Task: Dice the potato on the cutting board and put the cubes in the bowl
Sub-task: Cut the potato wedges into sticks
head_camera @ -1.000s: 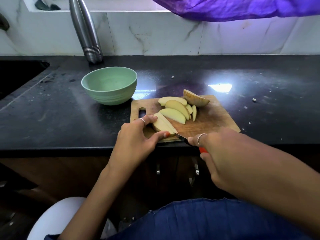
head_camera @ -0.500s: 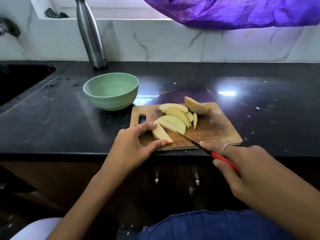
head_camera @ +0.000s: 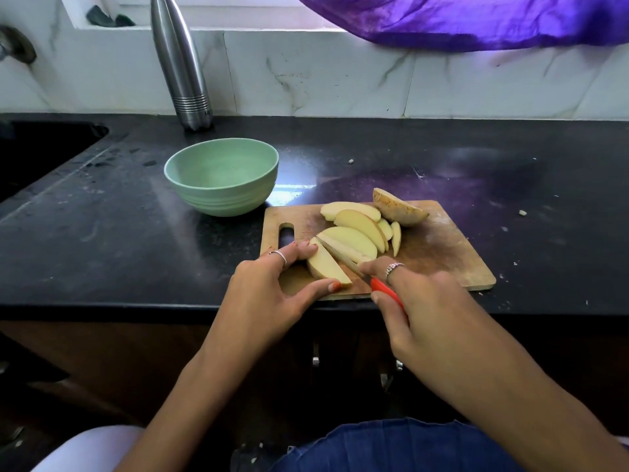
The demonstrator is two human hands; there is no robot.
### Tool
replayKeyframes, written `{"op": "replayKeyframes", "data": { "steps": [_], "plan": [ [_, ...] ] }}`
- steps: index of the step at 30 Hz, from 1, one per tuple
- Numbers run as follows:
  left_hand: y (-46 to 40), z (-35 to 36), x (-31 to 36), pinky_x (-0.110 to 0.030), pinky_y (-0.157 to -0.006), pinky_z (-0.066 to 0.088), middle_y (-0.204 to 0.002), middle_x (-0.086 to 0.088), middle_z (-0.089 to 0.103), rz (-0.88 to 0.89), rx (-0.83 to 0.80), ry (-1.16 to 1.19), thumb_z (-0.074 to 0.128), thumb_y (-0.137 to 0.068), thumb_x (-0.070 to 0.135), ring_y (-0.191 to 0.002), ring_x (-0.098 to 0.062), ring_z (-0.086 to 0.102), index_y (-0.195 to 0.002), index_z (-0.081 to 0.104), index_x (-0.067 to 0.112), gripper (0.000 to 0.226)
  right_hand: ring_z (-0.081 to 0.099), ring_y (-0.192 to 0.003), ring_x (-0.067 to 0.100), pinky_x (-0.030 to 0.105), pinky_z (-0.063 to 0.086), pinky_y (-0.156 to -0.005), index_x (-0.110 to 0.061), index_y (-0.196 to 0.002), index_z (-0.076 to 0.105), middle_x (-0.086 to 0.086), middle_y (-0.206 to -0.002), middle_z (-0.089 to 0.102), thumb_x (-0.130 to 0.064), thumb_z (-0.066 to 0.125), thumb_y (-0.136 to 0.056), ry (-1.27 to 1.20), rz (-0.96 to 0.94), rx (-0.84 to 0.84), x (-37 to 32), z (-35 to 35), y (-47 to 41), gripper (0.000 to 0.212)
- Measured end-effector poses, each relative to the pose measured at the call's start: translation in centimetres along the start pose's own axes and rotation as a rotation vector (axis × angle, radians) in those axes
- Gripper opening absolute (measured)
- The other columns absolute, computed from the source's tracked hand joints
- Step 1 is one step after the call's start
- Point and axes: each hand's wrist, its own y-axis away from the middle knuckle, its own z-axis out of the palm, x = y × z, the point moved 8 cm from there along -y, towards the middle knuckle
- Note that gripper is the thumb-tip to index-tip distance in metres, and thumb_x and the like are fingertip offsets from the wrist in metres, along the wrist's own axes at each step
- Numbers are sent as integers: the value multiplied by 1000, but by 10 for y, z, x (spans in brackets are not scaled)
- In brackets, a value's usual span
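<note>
The left hand (head_camera: 269,294) pins 1 potato wedge (head_camera: 326,265) to the cutting board (head_camera: 439,253) just below the middle of the frame, its fingers (head_camera: 301,248) curled over the wedge's far end and the thumb pressed at the near tip. The right hand (head_camera: 429,308) grips the red-handled knife (head_camera: 343,258), fingers wrapped round the handle with the forefinger stretched along the blade's back, and the blade lies slanted between the held wedge and the slices beside it.

The main risk, as I judge it, is the blade sliding toward the left thumb, which sits close to the edge of the cut; a wet, curved wedge can roll under pressure and carry the knife with it. The board's near edge lies right at the front lip of the counter (head_camera: 510,172), so a hard push could tip or shift it. Slices stacked on each other may also slip apart when cut together.

Counted: 1 green bowl (head_camera: 221,178) to the upper left of the board, holding no cubes; 1 board; 1 knife; about 6 cut potato slices (head_camera: 354,229) fanned at the board's centre, though overlap makes this uncertain; 1 skin-on end piece (head_camera: 398,207) at the far edge; 1 steel bottle (head_camera: 182,63) behind the bowl.
</note>
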Motion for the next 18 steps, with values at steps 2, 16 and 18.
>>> {"op": "replayKeyframes", "data": {
  "steps": [2,16,18],
  "plan": [
    [0,0,-2,-21,-88,47,-110,8,68,-1,9,0,64,-57,69,-101,-5,62,-115,64,35,68,38,-57,9,28,40,-56,-38,-130,36,-4,-75,50,-32,34,-98,2,14,-17,1,3,-2,33],
    [1,-2,4,-10,-91,38,-120,6,64,27,2,35,64,-59,66,-110,-5,59,-117,65,30,69,38,-63,16,29,36,-59,-37,-131,34,-12,-68,29,-19,43,-95,167,4,2,-14,8,-22,41],
    [2,-1,3,-11,-93,38,-123,7,62,33,-8,30,70,-65,64,-113,-4,57,-119,63,31,64,38,-58,10,26,35,-52,-39,-132,31,-12,-69,35,-21,42,-96,160,15,18,-10,5,-14,42]
  ]
}}
